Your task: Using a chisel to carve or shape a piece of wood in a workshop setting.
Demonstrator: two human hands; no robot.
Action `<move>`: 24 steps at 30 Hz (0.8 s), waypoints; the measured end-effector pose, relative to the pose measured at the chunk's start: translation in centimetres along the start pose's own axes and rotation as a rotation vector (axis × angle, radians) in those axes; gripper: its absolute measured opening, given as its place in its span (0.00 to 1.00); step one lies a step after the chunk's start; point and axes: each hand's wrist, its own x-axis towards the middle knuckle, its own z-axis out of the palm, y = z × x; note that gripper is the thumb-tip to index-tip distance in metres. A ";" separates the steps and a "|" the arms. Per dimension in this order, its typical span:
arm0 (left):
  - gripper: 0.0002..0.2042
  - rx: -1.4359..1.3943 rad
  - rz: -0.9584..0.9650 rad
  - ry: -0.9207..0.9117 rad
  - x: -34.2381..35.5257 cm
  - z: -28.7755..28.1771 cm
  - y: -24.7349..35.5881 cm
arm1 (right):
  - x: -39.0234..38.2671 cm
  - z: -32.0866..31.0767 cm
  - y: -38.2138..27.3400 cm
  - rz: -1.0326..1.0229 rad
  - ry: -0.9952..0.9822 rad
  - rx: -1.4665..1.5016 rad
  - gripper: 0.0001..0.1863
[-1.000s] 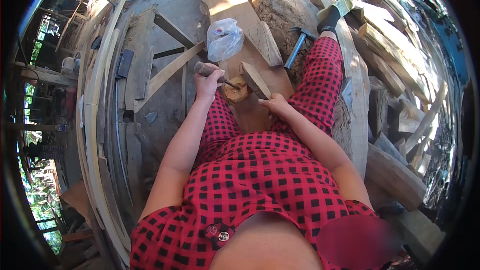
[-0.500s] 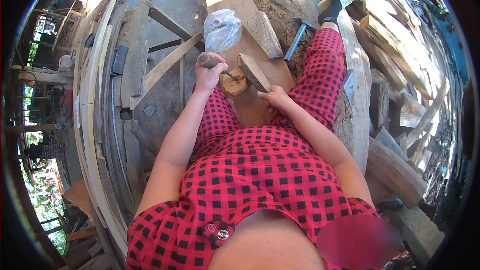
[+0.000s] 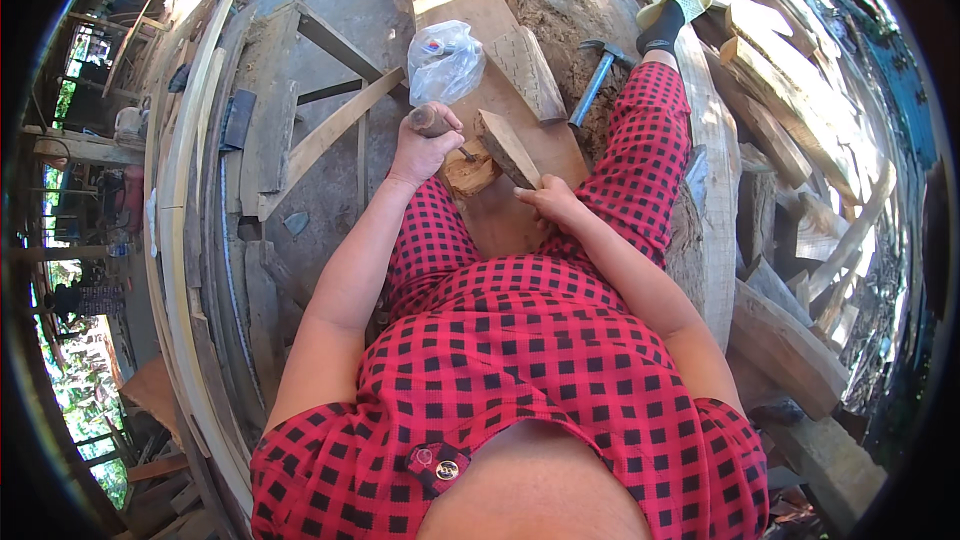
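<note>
Tool tip (image 3: 470,156) indistinct against wood (image 3: 474,177)

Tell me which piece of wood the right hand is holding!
The short flat slab running forward from the right hand, just right of the yellowish block. It's the only piece in that hand.

Two hands: one left hand (image 3: 430,148), one right hand (image 3: 555,202). One chisel (image 3: 430,121), one short plank (image 3: 507,148) and one notched block (image 3: 470,177). Two trouser legs (image 3: 640,145). One wide board (image 3: 565,148), with one plastic bag (image 3: 445,62) at its left edge and one thick offcut (image 3: 526,72) along its right edge. One hammer (image 3: 595,85), one slipper (image 3: 690,0), one sock (image 3: 660,30). Overlapping timber pieces (image 3: 790,340) too many to count.
</note>
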 end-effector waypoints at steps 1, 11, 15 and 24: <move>0.08 0.027 0.018 -0.005 0.0 -0.1 -0.2 | 0.0 0.0 0.0 0.000 -0.001 0.000 0.21; 0.07 0.077 0.032 -0.093 -0.3 0.1 0.3 | 0.2 0.0 0.2 -0.011 0.000 0.014 0.21; 0.07 0.121 0.067 -0.173 -0.2 -0.1 -0.1 | -0.8 0.0 -0.4 -0.044 0.056 0.015 0.21; 0.07 0.073 0.086 -0.219 1.0 1.5 -0.6 | -5.5 -2.5 -3.3 -0.413 0.302 0.176 0.17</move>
